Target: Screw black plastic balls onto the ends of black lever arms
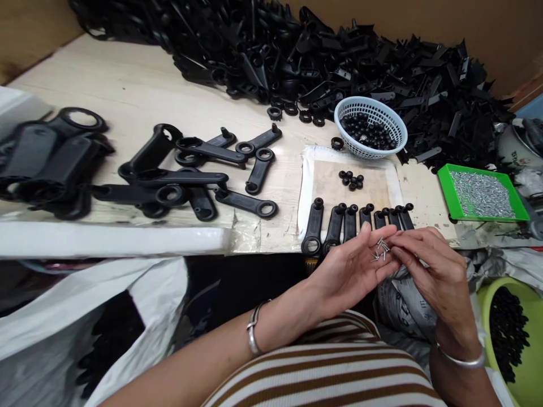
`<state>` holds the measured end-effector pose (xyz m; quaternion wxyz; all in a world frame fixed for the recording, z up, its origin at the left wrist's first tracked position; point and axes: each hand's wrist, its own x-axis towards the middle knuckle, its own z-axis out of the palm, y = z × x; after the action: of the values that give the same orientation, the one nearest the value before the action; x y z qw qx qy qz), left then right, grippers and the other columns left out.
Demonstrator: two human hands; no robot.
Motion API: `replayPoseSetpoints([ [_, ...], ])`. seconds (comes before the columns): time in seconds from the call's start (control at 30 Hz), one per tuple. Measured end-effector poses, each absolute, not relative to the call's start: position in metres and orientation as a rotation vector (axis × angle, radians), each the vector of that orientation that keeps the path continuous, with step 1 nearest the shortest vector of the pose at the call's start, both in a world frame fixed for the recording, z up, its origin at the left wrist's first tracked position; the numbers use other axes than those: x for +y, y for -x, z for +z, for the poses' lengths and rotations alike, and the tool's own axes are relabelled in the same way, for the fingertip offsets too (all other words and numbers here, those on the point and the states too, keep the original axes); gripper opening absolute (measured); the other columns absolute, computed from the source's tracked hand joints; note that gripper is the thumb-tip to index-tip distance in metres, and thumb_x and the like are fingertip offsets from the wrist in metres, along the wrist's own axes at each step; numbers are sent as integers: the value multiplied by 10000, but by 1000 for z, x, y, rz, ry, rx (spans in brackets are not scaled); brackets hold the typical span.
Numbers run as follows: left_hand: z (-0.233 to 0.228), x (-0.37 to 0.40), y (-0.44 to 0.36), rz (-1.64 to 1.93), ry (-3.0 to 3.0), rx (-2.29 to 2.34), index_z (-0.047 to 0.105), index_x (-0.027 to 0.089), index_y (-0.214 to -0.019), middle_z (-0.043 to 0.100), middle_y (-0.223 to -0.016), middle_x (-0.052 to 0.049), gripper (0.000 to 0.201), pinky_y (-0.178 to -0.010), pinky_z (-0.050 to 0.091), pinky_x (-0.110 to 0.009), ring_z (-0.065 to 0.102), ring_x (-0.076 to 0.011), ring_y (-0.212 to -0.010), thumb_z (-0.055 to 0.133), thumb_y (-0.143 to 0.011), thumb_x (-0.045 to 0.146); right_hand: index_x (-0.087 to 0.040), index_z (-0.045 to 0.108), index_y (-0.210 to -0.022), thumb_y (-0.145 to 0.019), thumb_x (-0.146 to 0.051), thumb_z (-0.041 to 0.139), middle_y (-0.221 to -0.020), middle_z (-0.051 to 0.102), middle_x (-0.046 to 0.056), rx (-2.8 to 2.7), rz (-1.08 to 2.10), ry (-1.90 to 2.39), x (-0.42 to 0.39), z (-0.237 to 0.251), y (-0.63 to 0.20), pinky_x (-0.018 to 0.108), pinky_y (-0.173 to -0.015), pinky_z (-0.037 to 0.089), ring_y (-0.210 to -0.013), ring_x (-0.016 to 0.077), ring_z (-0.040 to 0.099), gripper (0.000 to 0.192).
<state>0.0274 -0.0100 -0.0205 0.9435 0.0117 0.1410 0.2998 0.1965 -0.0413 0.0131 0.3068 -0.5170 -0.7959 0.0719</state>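
Observation:
Palm up in front of the table's edge, my left hand (354, 271) cups several small silver metal pins (382, 249). My right hand (436, 271) reaches in from the right, its thumb and fingers pinched together at the pins; what sits between those fingertips is hidden. Just behind my hands, a row of black plastic crank-shaped arms (314, 226) lies side by side, each with a ring end and a knob end, partly covered by my hands. Beyond the row is a small cluster of round black knobs (351, 180) on a white-edged board (307, 186).
A light blue basket (370, 151) holds more black knobs. At right, a green tray (524, 212) is filled with metal pins. Loose black arms (203, 178) lie left, and a heap of black parts (297, 62) fills the back. A yellow-green tub (483, 316) stands low right.

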Motion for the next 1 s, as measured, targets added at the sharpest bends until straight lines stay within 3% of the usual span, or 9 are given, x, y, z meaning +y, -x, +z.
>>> replayPoseSetpoints([
  [0.13,-20,-9,-27,597,-25,244,687,117,-1111,602,-1252,-113,402,-1112,337,-347,525,-214,-1209,559,-951,462,-300,642,-1182,-877,-75,582,-930,666,45,-2148,110,1373,-38,16,-196,362,-727,525,-858,190,592,384],
  [0.33,-20,-9,-27,564,-38,192,699,111,-1032,621,-1120,-95,421,-1083,353,-316,550,-176,-1086,571,-933,499,-278,630,-1167,-870,-10,544,-962,636,54,-2292,154,1340,-34,20,-197,366,-778,507,-904,188,553,409],
  [0.5,-23,-12,-28,529,-47,177,696,124,-1059,628,-1058,-80,446,-1064,361,-297,559,-157,-1043,506,-963,516,-240,618,-1104,-866,-17,565,-942,641,57,-2335,195,1305,-38,22,-198,358,-750,502,-875,180,547,330],
  [0.73,-25,-13,-30,473,-71,184,670,116,-1158,608,-1156,-109,496,-1133,289,-351,465,-223,-1264,505,-953,536,-214,621,-1043,-872,-40,580,-909,624,54,-2224,122,1457,-44,18,-204,329,-736,514,-853,166,574,247],
  [1.0,-26,-15,-32,476,-122,206,681,122,-1142,604,-1232,-112,513,-1156,265,-371,411,-256,-1338,547,-922,566,-160,601,-1125,-900,-39,525,-1023,664,106,-2445,0,1390,-53,23,-202,346,-819,525,-936,200,592,267],
])
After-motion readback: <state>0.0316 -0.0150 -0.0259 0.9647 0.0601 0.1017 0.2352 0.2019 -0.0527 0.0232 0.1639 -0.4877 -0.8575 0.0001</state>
